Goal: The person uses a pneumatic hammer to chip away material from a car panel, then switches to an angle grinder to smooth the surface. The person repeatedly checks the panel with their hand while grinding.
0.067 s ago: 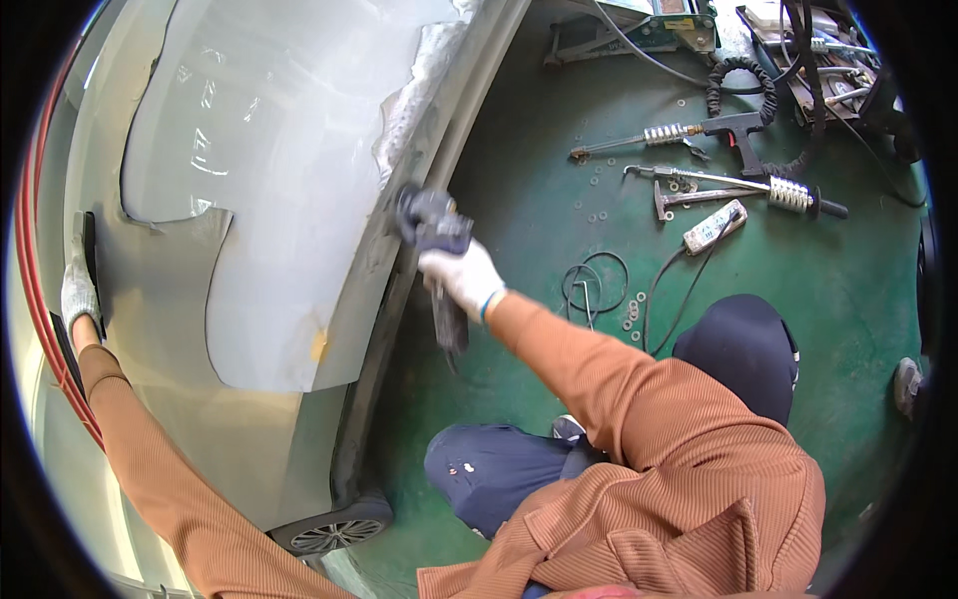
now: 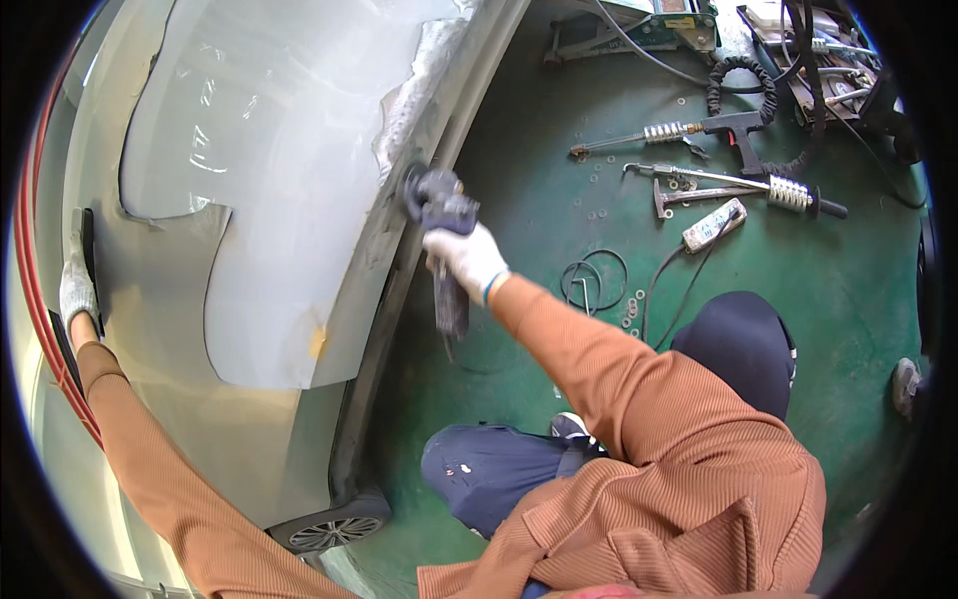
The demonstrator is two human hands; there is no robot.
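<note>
My right hand [image 2: 469,262], in a white glove, is closed round the body of a dark angle grinder [image 2: 449,212]. The grinder's round disc end is at the sill [image 2: 404,215] along the lower edge of a silver-grey car; whether it touches is blurred. A large pale panel [image 2: 269,250] with a ragged edge covers much of the car's side. My left hand [image 2: 78,290], also gloved, rests on the car body at the far left, fingers stretched out beside a long black part [image 2: 89,260] that I cannot make out.
Red hoses [image 2: 30,260] run along the left rim. On the green floor lie a pistol-grip tool [image 2: 733,130], a slide hammer [image 2: 743,182], a hammer [image 2: 661,200], a power strip [image 2: 715,227], cable loops and several washers. A car wheel [image 2: 334,531] is below; a tool cart [image 2: 828,70] stands far right.
My right hand and the angle grinder have shifted slightly upward and to the right along the sill. My left hand stays on the car body.
</note>
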